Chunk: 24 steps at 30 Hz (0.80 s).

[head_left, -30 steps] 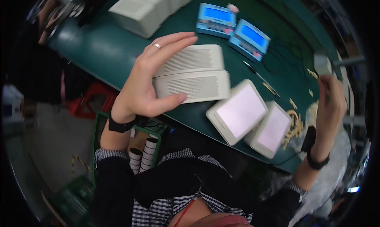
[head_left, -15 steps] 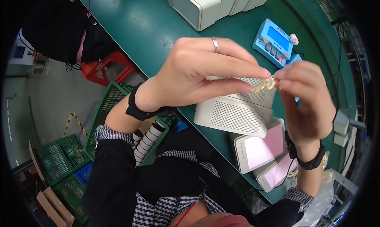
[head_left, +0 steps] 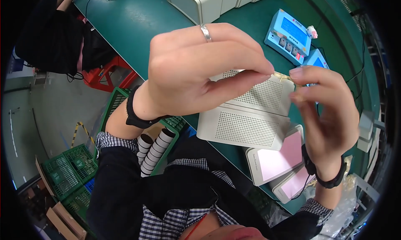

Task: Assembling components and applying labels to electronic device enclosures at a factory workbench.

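Note:
Over the bench, my left hand (head_left: 200, 68) pinches the left end of a small pale yellow strand bundle (head_left: 282, 76) between thumb and fingertips. My right hand (head_left: 328, 102) is at the bundle's other end, its fingers bent around it and partly hiding it; the bundle looks thin and stretched between both hands. Below them lie two off-white casings with rows of small round holes, a nearer casing (head_left: 244, 129) and a farther casing (head_left: 263, 93) partly covered by my left hand. Two white units with pink faces, an upper unit (head_left: 280, 158) and a lower unit (head_left: 292, 185), overlap beside the nearer casing.
A row of off-white housings (head_left: 200, 6) stands at the bench's far side. Right of it sits a blue device (head_left: 288, 37) with a screen and buttons. A green crate (head_left: 112, 104) with striped tubes (head_left: 156, 150) is at my left. Another person (head_left: 50, 47) sits near a red stool (head_left: 110, 75).
The bundle looked bunched and twisted before; now it is thinner and straighter. My left hand has come higher and nearer, and my right hand's fingertips have spread slightly.

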Motion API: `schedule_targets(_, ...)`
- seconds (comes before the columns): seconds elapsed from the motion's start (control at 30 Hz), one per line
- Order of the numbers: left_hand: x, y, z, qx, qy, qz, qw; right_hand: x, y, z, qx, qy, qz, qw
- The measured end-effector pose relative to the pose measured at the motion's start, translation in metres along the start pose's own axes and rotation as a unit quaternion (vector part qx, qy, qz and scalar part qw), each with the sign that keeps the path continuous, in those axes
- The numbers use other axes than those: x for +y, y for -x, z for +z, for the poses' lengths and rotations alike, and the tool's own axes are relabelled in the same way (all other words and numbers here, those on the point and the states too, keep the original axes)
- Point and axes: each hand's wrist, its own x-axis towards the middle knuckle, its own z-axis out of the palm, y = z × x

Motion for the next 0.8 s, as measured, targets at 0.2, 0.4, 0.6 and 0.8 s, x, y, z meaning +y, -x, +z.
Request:
schedule_targets(0.2, 0.007, -0.003, 0.0, -0.014, -0.081, -0.029, 0.996, -0.009, -0.003, -0.003, -0.09, 0.336, -0.156, 0.925)
schedule_targets(0.4, -0.003, 0.003, -0.011, 0.066, -0.074, 0.059, 0.993, -0.006, -0.005, -0.007, 0.097, 0.055, 0.079, 0.991)
schedule_targets(0.6, 0.001, 0.002, -0.007, 0.031, -0.104, 0.16, 0.981, -0.009, -0.006, 0.002, 0.059, -0.313, 0.325, 0.89)
schedule_targets(0.8, -0.001, -0.008, -0.015, 0.055, -0.066, 0.155, 0.984, -0.011, -0.028, 0.01, 0.091, -0.259, 0.299, 0.914)
